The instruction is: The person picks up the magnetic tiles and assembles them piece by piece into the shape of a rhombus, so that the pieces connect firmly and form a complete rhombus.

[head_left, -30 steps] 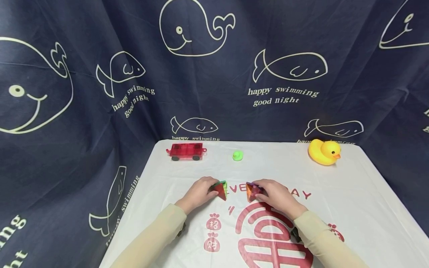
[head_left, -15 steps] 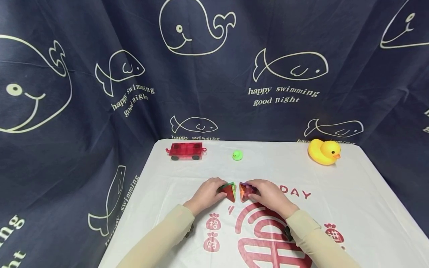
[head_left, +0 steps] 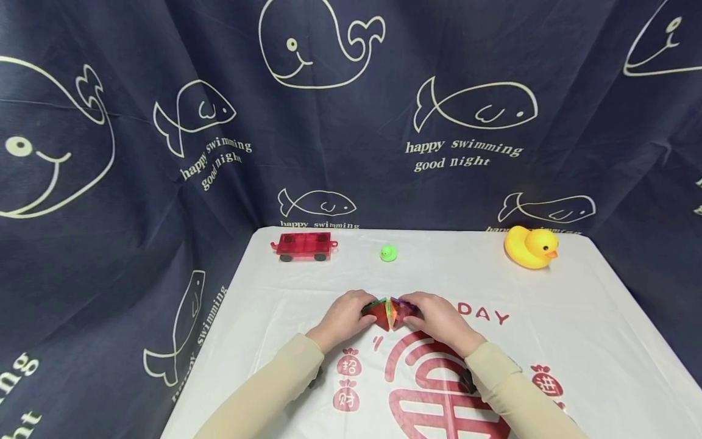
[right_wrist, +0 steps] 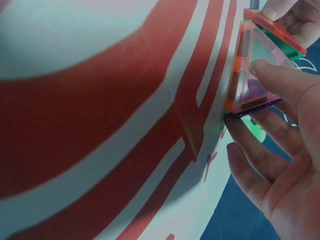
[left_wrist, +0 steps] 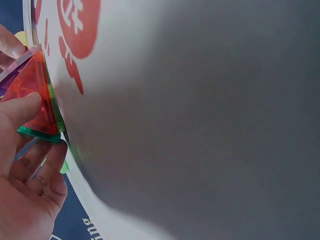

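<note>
My left hand [head_left: 344, 317] pinches a small block of triangular magnetic tiles, with a red tile [left_wrist: 37, 75] facing the thumb and a green tile [left_wrist: 42, 134] at the fingers. Opposite it, my right hand [head_left: 445, 320] pinches a similar block with a pink see-through tile [right_wrist: 257, 45], an orange tile [right_wrist: 234, 75] and a purple tile [right_wrist: 255, 107]. Both blocks stand on the white tabletop. In the head view their inner sides appear to meet, the light-green side against the orange one. Fingers hide the outer sides of both blocks.
A red wheeled toy car base [head_left: 304, 246] stands at the back left of the white-covered table [head_left: 581, 366]. Behind the hands sits a small green duck [head_left: 388, 253], and a large yellow duck [head_left: 531, 247] is at the back right. A dark curtain [head_left: 340, 140] hangs behind.
My hands have moved toward each other, bringing the two tile blocks from well apart to side by side. The car base and ducks stay put.
</note>
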The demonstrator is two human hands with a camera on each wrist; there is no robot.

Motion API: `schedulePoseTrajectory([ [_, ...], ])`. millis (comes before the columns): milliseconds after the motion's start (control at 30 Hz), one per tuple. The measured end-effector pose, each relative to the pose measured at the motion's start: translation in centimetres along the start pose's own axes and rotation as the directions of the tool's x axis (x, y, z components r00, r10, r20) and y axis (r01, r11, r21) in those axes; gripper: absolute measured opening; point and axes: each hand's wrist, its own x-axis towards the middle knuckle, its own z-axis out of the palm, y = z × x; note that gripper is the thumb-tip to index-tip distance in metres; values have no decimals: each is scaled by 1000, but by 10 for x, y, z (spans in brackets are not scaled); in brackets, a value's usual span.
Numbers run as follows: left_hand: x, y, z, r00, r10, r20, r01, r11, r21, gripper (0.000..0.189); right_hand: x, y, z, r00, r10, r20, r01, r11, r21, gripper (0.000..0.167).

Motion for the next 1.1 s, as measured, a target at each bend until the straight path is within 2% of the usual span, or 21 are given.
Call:
schedulePoseTrajectory([
  [367,-2,-1,1,1000,9,-13,-10,1000,-14,30,2,-6,-3,999,-33,-7,33,999,-38,48],
  [767,-1,2,0,1000,14,-3,-14,1000,11,30,5,-14,-4,998,-57,-4,56,994,-92,41],
  [1100,1,4,-2,1000,28,5,-29,999,32,33,6,-18,-6,994,-102,-43,98,991,-92,39],
])
